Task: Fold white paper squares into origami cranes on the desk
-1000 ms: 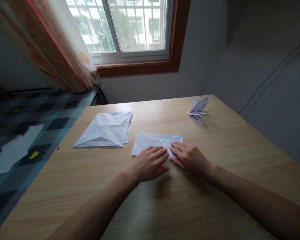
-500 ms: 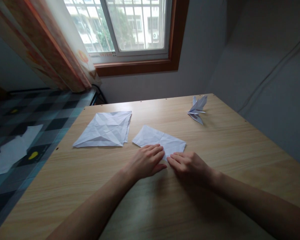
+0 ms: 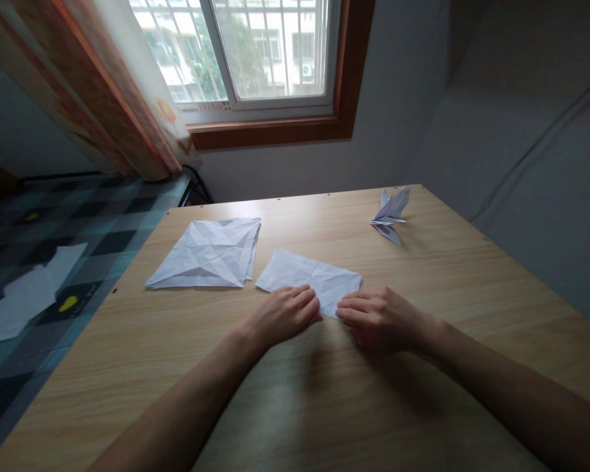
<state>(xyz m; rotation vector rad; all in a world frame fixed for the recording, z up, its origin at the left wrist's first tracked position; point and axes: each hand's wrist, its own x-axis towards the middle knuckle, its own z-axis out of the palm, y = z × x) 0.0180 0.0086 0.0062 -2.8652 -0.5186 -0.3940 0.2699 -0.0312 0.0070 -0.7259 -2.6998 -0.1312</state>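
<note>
A folded white paper lies in the middle of the wooden table, turned at a slant. My left hand lies flat on its near left edge, fingers stretched out together. My right hand rests at the paper's near right corner, fingers curled and pointing left, their tips touching the paper's edge. I cannot make out whether the right fingers pinch the paper.
A creased, unfolded white sheet lies to the left of the folded paper. A finished paper crane stands at the far right of the table. A checked bed cover with white paper on it is left of the table. The window is behind.
The folded paper has been turned from lying square to a slant. My right hand has slid from on top of it to its near right corner; my left hand stays on its near edge.
</note>
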